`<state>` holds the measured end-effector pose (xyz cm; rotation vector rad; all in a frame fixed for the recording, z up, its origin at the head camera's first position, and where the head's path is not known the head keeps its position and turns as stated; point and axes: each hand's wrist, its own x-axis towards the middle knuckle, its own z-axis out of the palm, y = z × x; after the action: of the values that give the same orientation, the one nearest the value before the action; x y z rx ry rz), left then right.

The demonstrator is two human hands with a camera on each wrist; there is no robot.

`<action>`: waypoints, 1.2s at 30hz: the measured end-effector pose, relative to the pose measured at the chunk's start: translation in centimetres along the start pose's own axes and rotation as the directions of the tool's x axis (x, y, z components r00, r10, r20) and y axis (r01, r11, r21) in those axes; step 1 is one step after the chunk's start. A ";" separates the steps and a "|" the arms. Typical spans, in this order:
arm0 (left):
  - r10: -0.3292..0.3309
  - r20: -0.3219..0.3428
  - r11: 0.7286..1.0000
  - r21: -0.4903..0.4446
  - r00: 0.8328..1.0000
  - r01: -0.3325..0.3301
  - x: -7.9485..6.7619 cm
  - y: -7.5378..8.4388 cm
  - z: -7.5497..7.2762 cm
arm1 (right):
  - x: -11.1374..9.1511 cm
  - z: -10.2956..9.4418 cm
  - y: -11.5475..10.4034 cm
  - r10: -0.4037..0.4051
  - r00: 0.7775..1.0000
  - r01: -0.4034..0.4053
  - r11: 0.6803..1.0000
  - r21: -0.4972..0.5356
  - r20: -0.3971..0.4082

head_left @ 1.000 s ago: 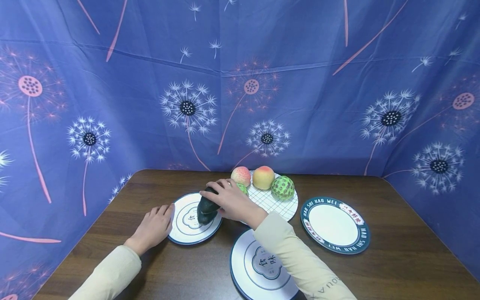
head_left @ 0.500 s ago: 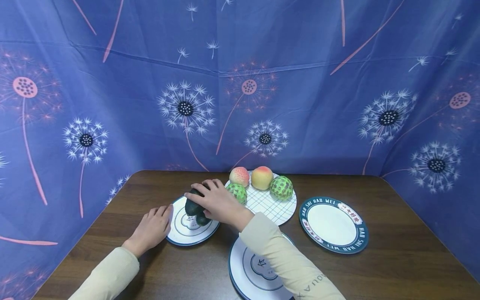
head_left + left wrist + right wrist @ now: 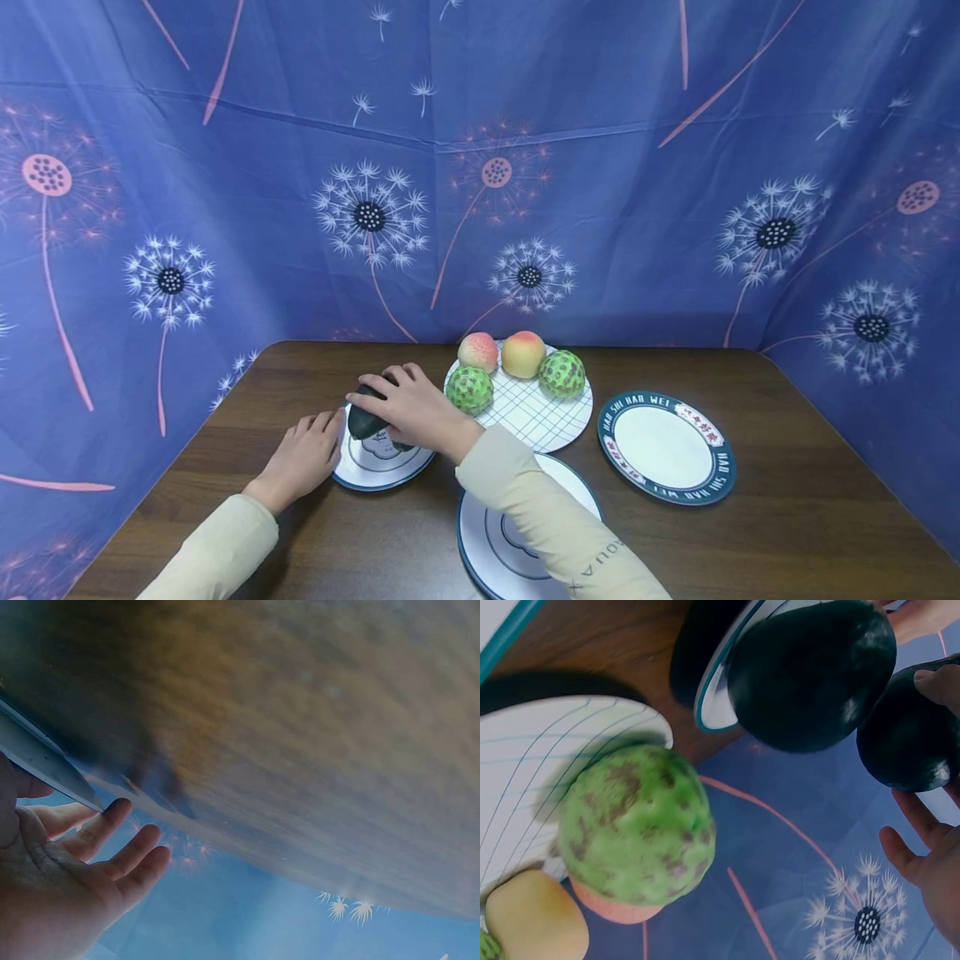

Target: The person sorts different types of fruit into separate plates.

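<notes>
My right hand (image 3: pixel 423 412) grips a dark green avocado (image 3: pixel 365 421), held over the left part of a small white plate with a blue rim (image 3: pixel 378 479). A second dark avocado (image 3: pixel 810 675) lies on that plate; in the head view the right hand mostly covers it. In the right wrist view the thumb and fingers are around the held avocado (image 3: pixel 904 735). At the small plate's left edge rests my left hand (image 3: pixel 300 458). The left wrist view shows its fingers (image 3: pixel 139 870) loosely extended, touching the underside of the plate's rim (image 3: pixel 45 761).
Behind and right, a white plate with a grid pattern (image 3: pixel 536 425) bears two peaches (image 3: pixel 523 354) and two bumpy green fruits (image 3: pixel 470 389). Stacked plates (image 3: pixel 487 542) lie under the right sleeve. A green-rimmed plate (image 3: pixel 667 450) sits on the wooden table's right (image 3: pixel 795 500).
My right hand has moved left with the avocado, from the small plate's right side to its left part. The left hand stays at the plate's edge. The left green fruit is now uncovered.
</notes>
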<state>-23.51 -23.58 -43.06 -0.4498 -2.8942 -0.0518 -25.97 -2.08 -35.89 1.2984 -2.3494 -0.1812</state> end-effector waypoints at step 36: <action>-0.030 0.041 1.000 0.002 0.999 0.030 -0.1 -0.1 0.1 | 1.4 3.1 -2.6 0.038 0.972 -0.035 0.999 -0.020 0.231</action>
<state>-23.47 -23.67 -43.15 -0.4114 -2.9408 -0.0459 -26.00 -4.98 -39.03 1.2858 -2.5579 -0.3565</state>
